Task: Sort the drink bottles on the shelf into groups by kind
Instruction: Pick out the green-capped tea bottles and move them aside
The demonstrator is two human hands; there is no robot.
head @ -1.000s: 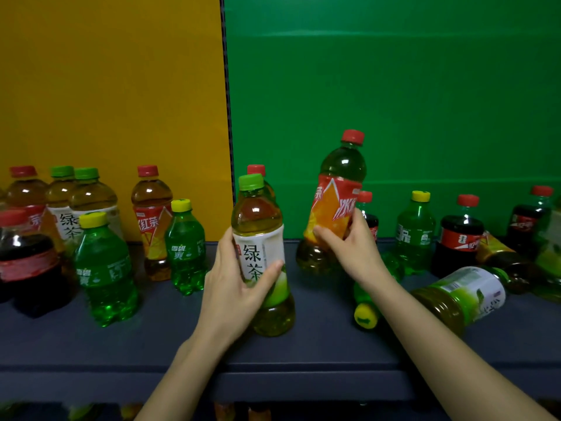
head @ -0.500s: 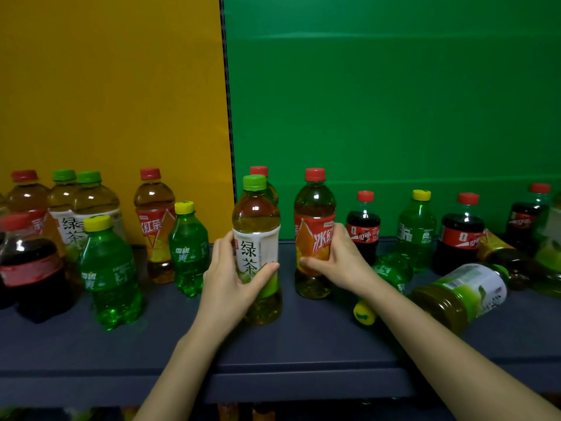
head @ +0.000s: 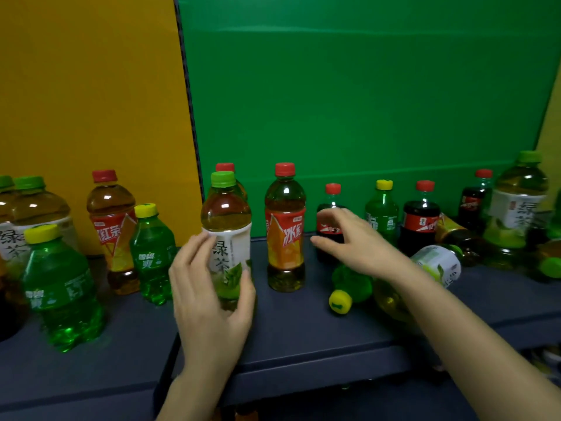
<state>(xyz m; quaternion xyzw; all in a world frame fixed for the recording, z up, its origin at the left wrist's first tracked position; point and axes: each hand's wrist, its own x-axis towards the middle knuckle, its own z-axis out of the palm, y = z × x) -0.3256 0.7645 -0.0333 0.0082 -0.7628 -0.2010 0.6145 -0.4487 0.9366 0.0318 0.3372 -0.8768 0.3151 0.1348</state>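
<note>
Your L hand (head: 209, 299) curls round green-tea btl (head: 226, 214), upright on shelf (head: 303, 329). R hand (head: 355, 247) spread, holding nothing, near iced-tea btl (head: 285, 235).

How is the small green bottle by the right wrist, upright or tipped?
Tipped: the green bottle lies on its side, yellow cap toward the camera.

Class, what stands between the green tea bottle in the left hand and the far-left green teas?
A red-capped iced tea bottle, a rear green soda bottle and a front green soda bottle stand between them.
</note>
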